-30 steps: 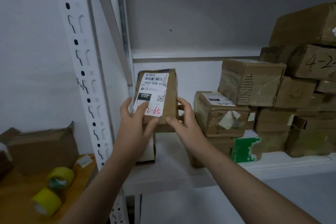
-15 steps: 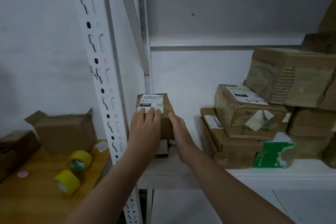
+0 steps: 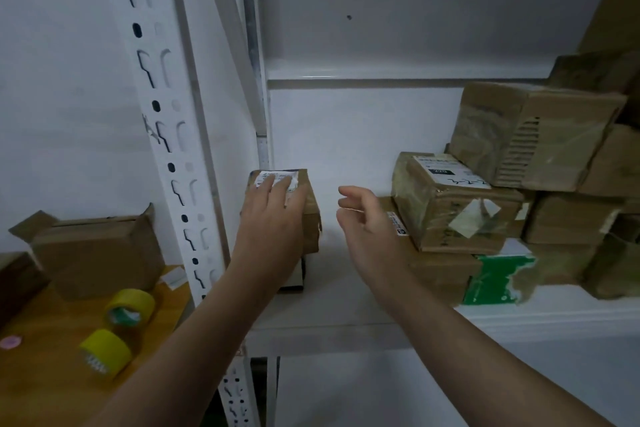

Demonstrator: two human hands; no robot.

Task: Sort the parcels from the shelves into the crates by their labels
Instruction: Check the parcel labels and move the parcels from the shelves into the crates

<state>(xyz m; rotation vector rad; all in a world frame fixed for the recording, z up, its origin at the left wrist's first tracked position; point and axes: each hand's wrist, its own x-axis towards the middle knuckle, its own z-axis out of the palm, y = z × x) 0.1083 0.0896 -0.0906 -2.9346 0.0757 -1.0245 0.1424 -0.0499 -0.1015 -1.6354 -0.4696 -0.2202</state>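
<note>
A small brown parcel (image 3: 310,215) with a white label lies flat at the left end of the white shelf (image 3: 346,308), on top of another flat item. My left hand (image 3: 273,222) rests flat on its top, fingers straight over the label. My right hand (image 3: 367,229) hovers to the right of the parcel, apart from it, fingers loosely curled and holding nothing. A stack of brown parcels (image 3: 450,208) fills the shelf's right side, the nearest one bearing a white label. No crate is in view.
The white slotted shelf post (image 3: 173,149) stands just left of my left arm. Beyond it, a wooden table (image 3: 41,385) carries an open cardboard box (image 3: 100,253) and two yellow tape rolls (image 3: 117,329). A green-printed parcel (image 3: 495,279) sits low in the stack.
The parcel, held upright with both hands a second ago, now lies flat on the shelf. My right hand has let go and moved right; my left hand stays on top.
</note>
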